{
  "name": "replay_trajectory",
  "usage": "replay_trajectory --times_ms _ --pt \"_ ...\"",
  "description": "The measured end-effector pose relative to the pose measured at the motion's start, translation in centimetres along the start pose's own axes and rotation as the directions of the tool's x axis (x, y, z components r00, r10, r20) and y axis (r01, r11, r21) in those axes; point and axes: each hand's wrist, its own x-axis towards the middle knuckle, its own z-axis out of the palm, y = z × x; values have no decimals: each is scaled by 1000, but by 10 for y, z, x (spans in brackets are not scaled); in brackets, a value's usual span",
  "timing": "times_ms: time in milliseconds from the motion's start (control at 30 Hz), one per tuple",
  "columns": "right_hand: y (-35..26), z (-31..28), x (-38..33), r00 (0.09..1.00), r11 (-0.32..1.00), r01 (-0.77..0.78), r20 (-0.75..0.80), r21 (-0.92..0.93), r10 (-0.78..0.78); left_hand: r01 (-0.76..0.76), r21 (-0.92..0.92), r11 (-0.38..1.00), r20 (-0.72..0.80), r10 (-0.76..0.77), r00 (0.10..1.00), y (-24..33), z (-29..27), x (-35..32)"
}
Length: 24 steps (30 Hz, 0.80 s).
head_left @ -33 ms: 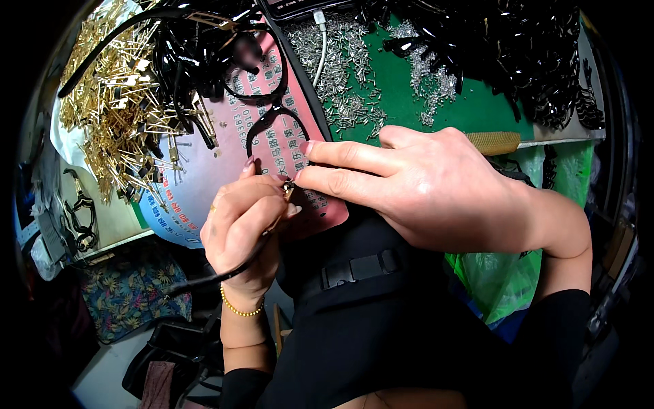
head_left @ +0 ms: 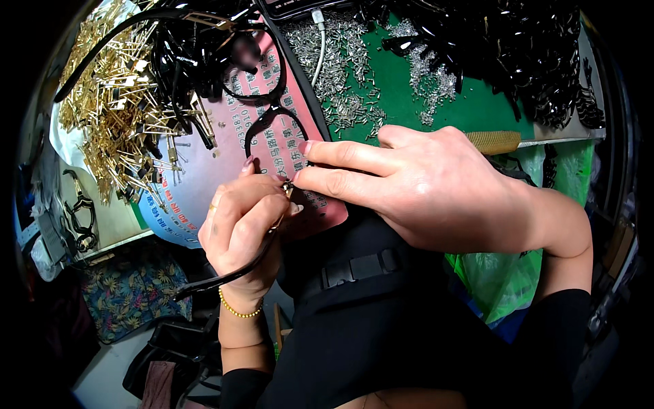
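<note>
Right now both hands pinch one black eyeglass frame [head_left: 262, 129]: left hand [head_left: 242, 225] fingers closed around its temple, right hand [head_left: 422, 184] fingertips shut at the hinge.

Green work mat [head_left: 477, 102] covering the bench top, edge curving off to the right. Scattered all over the middle of it: loads of tiny silver metal bits [head_left: 340, 75], in two loose heaps. Big tangled pile of black eyeglass parts [head_left: 538, 54] along the far right. On the left, a heap of gold metal pieces [head_left: 116, 116] mixed with black temple arms [head_left: 180, 75], sitting on a pale printed sheet [head_left: 184, 191]. Pink printed card [head_left: 286, 157] lying over that, with a black eyeglass front [head_left: 262, 126] resting on top. White cable [head_left: 319, 48] snaking down from the top edge. Wooden strip [head_left: 494, 141] at the near rim.
</note>
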Motion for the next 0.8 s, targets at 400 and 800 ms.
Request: replay_trajectory --times_ms 400,800 --pt "2 2 1 1000 999 13 -4 31 -13 34 17 999 84 -35 996 -8 -6 -4" --pt "0 5 4 997 991 61 -48 -117 -67 61 -99 993 43 -57 997 -12 -8 -12"
